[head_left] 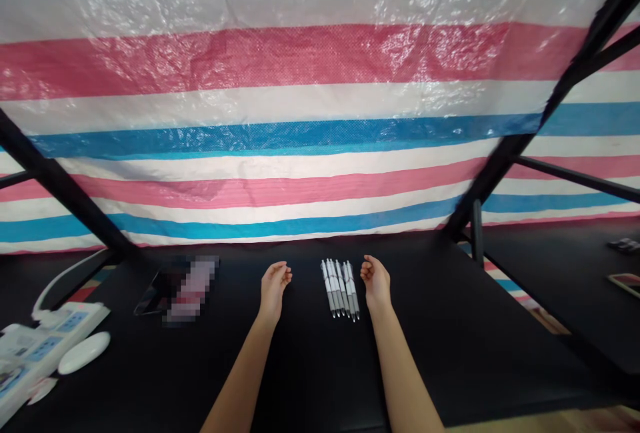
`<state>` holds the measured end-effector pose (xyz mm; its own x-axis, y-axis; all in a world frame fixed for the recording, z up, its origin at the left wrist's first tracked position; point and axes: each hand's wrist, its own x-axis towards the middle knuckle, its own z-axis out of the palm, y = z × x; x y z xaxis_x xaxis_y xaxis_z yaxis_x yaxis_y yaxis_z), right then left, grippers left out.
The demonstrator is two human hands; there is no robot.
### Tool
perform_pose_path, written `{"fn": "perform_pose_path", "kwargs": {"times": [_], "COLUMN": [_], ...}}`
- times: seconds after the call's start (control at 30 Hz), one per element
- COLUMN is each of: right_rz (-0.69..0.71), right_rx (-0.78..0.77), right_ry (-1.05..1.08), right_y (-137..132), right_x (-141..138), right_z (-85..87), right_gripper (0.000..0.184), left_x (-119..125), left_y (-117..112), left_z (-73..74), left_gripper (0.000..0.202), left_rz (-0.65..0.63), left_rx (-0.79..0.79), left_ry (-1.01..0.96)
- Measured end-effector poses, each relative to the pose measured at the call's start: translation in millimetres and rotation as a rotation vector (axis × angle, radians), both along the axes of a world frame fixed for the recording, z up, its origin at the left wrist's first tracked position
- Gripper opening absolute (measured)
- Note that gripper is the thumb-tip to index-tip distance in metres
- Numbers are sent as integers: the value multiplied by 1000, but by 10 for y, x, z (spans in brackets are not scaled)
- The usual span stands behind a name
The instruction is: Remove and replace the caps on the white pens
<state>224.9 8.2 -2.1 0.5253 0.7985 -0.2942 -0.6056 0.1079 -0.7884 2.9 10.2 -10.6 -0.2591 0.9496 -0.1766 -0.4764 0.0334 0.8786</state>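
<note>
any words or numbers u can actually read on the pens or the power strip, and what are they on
Nothing can be read: the white pens between the left hand and the right hand show no legible print, the blue panels on the white power strip carry marks too small to read, and the pixelated patch beside the left hand is blurred beyond reading.
</note>
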Motion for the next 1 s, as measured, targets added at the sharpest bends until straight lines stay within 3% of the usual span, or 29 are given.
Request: {"fn": "perform_pose_path", "kwargs": {"times": [1.0], "right_rz": [-12], "right_rx": [24], "right_ry": [-70], "right_y": [4], "right_x": [-2], "right_z": [-55], "right_gripper": [18], "left_x": [-11], "left_y": [-36], "left_z": [20], "left_gripper": [33], "left_rz": [-10], "left_rx": [39], "left_ry": [-27]}}
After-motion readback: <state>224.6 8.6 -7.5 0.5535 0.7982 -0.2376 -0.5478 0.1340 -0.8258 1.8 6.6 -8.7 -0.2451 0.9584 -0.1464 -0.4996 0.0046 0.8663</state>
